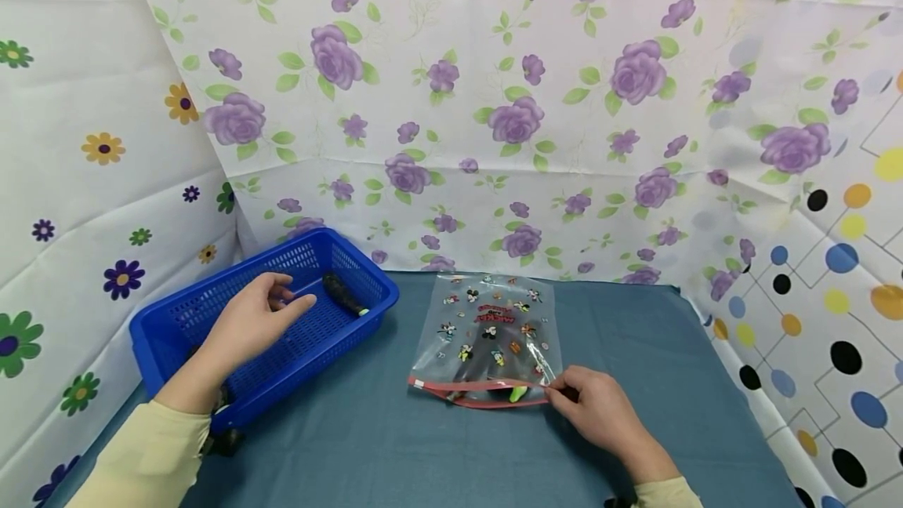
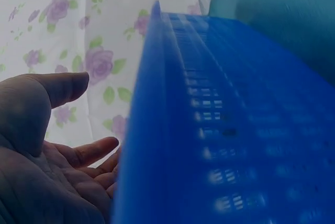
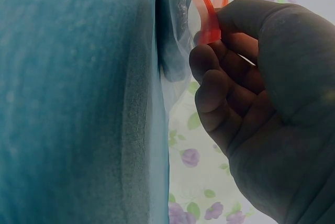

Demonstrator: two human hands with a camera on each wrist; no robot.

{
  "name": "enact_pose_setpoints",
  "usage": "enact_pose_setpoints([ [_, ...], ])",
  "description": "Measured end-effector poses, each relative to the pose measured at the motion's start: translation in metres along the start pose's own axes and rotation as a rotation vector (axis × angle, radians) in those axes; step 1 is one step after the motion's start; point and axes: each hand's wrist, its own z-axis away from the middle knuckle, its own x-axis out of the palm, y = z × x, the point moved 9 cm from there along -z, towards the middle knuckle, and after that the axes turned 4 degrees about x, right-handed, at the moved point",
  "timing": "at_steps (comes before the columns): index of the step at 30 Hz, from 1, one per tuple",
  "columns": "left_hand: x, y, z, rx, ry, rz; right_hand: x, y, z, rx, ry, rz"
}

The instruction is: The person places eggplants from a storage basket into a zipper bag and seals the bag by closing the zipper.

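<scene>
My left hand (image 1: pixel 250 320) hovers over the blue plastic basket (image 1: pixel 310 371), fingers loosely bent with nothing in them. In the left wrist view, the hand shows beside the basket's wall (image 2: pixel 157 130). A long dark item (image 1: pixel 342 293) with a pale tip, like an eggplant, lies inside at the far right end. My right hand (image 1: pixel 600 410) pinches the right corner of a clear zip bag (image 1: pixel 487 328) with cartoon prints and a red zip strip. The bag's mouth gapes slightly toward me. Dark long shapes lie inside it, one with a bright green end (image 1: pixel 518 393).
Blue-green cloth (image 1: pixel 367 445) covers the table. Flowered sheets (image 1: pixel 437 100) stand behind and at the left, a dotted sheet (image 1: pixel 839 335) at the right. Part of another dark item shows in the basket near my left forearm.
</scene>
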Motion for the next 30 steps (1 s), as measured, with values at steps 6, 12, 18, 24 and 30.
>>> enact_pose_setpoints([
  [6,-0.006,-0.015,-0.003,-0.032,-0.019,-0.053,0.000,0.001,0.001,-0.006,0.009,0.005],
  [12,-0.012,-0.022,-0.003,-0.070,-0.059,-0.098,0.000,0.001,0.001,-0.011,0.012,0.005],
  [18,-0.019,-0.021,-0.002,-0.084,-0.107,-0.153,-0.001,-0.001,0.001,-0.020,0.010,-0.007],
  [24,-0.028,-0.021,-0.003,-0.091,-0.149,-0.211,0.000,-0.001,0.000,-0.012,0.003,-0.010],
  [30,-0.030,-0.035,-0.006,-0.150,-0.240,-0.276,-0.001,-0.001,0.000,-0.008,-0.003,-0.012],
])
